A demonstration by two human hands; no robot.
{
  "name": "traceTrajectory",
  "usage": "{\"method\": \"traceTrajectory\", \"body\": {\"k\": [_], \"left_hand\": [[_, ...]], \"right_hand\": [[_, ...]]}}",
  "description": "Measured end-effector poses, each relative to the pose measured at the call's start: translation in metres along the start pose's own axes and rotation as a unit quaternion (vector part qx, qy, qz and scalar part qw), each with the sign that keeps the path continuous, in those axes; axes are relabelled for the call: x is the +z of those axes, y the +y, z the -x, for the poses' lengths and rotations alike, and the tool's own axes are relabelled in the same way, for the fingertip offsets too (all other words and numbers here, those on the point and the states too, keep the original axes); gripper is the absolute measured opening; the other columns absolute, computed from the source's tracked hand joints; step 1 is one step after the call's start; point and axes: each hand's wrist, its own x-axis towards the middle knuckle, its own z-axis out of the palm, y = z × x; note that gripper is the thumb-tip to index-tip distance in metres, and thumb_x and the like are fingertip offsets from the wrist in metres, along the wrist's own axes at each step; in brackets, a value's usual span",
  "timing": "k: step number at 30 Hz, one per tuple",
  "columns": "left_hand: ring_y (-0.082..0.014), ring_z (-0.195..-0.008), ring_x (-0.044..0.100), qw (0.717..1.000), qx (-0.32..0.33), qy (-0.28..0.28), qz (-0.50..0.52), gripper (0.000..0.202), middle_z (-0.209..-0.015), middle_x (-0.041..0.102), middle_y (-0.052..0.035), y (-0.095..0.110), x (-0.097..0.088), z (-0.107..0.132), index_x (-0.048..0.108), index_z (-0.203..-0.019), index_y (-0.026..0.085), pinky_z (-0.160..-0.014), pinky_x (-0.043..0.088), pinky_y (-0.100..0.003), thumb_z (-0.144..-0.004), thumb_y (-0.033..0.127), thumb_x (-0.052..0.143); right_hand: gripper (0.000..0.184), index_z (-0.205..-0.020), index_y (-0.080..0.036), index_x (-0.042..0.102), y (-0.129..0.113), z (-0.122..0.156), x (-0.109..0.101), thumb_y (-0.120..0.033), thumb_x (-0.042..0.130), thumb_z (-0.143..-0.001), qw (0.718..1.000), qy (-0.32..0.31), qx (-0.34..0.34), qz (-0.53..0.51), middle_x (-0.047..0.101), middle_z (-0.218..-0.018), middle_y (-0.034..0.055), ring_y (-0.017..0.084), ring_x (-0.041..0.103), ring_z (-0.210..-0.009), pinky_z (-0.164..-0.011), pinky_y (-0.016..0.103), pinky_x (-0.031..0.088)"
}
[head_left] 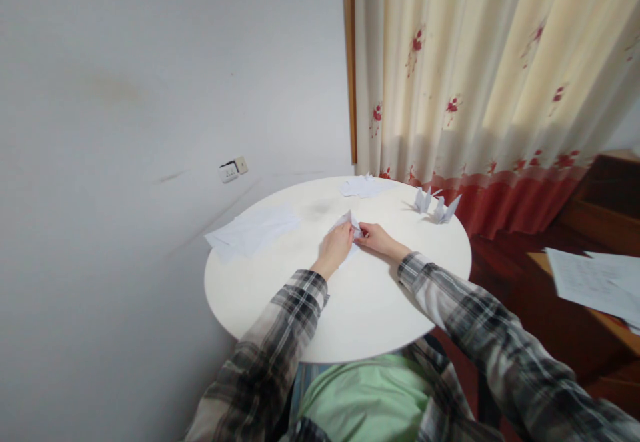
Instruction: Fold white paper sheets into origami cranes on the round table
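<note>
A partly folded sheet of white paper (349,217) lies near the middle of the round white table, one flap raised to a point. My left hand (338,245) rests over its left side, fingers closed on the paper. From the right, my right hand (375,237) pinches the paper's edge between thumb and fingers. Both hands nearly meet at the fold, and they hide much of the sheet. Two folded paper cranes (423,200) stand at the table's right edge.
On the round table (370,309), flat white sheets (255,229) lie at the left and paper scraps (365,187) at the back. A wall with a socket (229,173) borders the left, a curtain (465,95) the back. Papers (595,282) lie on wooden furniture at right.
</note>
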Motion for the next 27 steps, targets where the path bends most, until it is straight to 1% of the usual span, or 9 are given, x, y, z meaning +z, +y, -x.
{"method": "traceTrajectory", "body": {"k": [6,14,21,27], "left_hand": [[-0.0162,-0.090,0.057,1.000,-0.012,-0.018,0.010,0.029,-0.097,0.061,-0.0084,0.0015,-0.0027,0.0012,0.055,-0.099,0.015,-0.079,0.041,-0.026,-0.091,0.027,0.030],[-0.0163,-0.090,0.056,1.000,0.008,0.002,-0.002,0.026,-0.096,0.061,-0.0080,0.0007,-0.0022,0.0012,0.055,-0.096,0.015,-0.078,0.042,-0.026,-0.090,0.025,0.032],[-0.0179,-0.088,0.056,0.997,0.056,0.052,-0.001,0.020,-0.093,0.059,-0.0070,-0.0025,0.0026,0.0002,0.053,-0.091,0.016,-0.075,0.043,-0.028,-0.089,0.025,0.036],[-0.0176,-0.088,0.055,0.994,0.083,0.070,-0.007,0.022,-0.091,0.059,-0.0067,-0.0029,0.0045,-0.0010,0.053,-0.090,0.016,-0.078,0.044,-0.029,-0.090,0.025,0.033]], "right_hand": [[0.006,-0.069,-0.015,0.053,0.0026,-0.0008,0.0013,-0.020,0.054,-0.067,1.000,0.001,-0.003,0.005,0.050,-0.059,-0.0038,0.009,0.038,-0.056,-0.054,0.020,0.027],[0.005,-0.070,-0.015,0.053,0.0014,-0.0006,0.0009,-0.019,0.054,-0.067,1.000,0.001,0.000,0.001,0.052,-0.060,-0.0034,0.009,0.039,-0.056,-0.055,0.021,0.028],[0.007,-0.073,-0.014,0.055,0.0016,-0.0008,0.0014,-0.018,0.054,-0.068,1.000,0.001,-0.006,-0.012,0.054,-0.062,-0.0025,0.009,0.039,-0.056,-0.054,0.020,0.028],[0.008,-0.072,-0.014,0.056,0.0014,-0.0005,0.0016,-0.021,0.054,-0.068,1.000,0.009,-0.010,-0.012,0.052,-0.060,-0.0031,0.009,0.039,-0.055,-0.054,0.020,0.029]]}}
